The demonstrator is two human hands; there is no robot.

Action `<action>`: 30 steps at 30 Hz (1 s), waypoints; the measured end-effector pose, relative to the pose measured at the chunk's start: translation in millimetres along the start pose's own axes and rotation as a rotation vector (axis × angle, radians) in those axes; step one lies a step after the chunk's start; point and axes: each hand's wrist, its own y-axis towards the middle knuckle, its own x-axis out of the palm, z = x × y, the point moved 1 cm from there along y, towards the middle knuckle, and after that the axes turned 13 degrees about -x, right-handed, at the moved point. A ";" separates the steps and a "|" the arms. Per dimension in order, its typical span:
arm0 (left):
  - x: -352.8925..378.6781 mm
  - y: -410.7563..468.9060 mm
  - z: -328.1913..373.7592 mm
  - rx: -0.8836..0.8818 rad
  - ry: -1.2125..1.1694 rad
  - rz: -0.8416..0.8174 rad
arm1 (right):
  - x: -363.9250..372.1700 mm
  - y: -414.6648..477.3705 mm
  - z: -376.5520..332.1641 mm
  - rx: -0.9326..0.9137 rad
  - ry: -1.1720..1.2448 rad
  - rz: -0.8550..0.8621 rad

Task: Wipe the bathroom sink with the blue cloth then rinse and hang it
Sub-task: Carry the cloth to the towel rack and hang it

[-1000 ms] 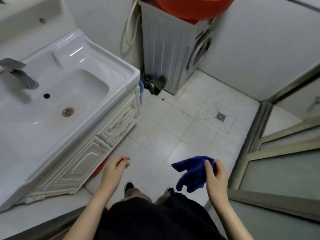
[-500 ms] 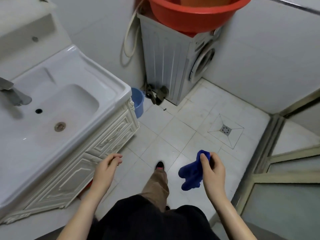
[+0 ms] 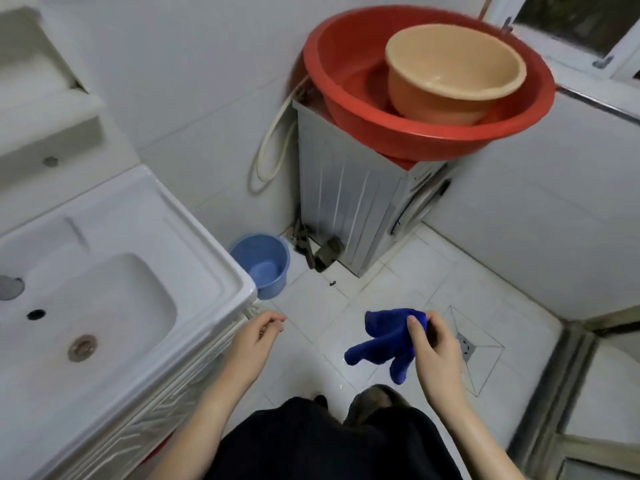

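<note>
My right hand is shut on the blue cloth, which hangs crumpled from my fingers over the tiled floor, to the right of the sink. The white sink fills the left side, with its drain and overflow hole in the basin; only a bit of the tap shows at the left edge. My left hand hovers just off the sink's front right corner, fingers loosely curled and holding nothing.
A small blue bucket stands on the floor by the sink's far corner. A washing machine in the corner carries a red basin with a beige basin inside. A floor drain lies right of my hand; a door frame is at right.
My view has tilted up and shifted right, so the sink sits further left and the basins are in full view. The cloth stays in my right hand, a little more spread out.
</note>
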 end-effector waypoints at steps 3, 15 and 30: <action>-1.1 28.0 28.7 -0.004 -0.045 0.037 | 12.0 54.2 -23.2 -0.040 0.043 -0.083; 7.6 109.4 54.4 -0.348 -0.307 0.515 | 90.0 287.5 -21.7 -0.038 0.057 -0.595; -65.4 209.9 146.1 -0.305 -0.331 0.690 | 246.6 420.8 -89.4 -0.329 0.090 -0.896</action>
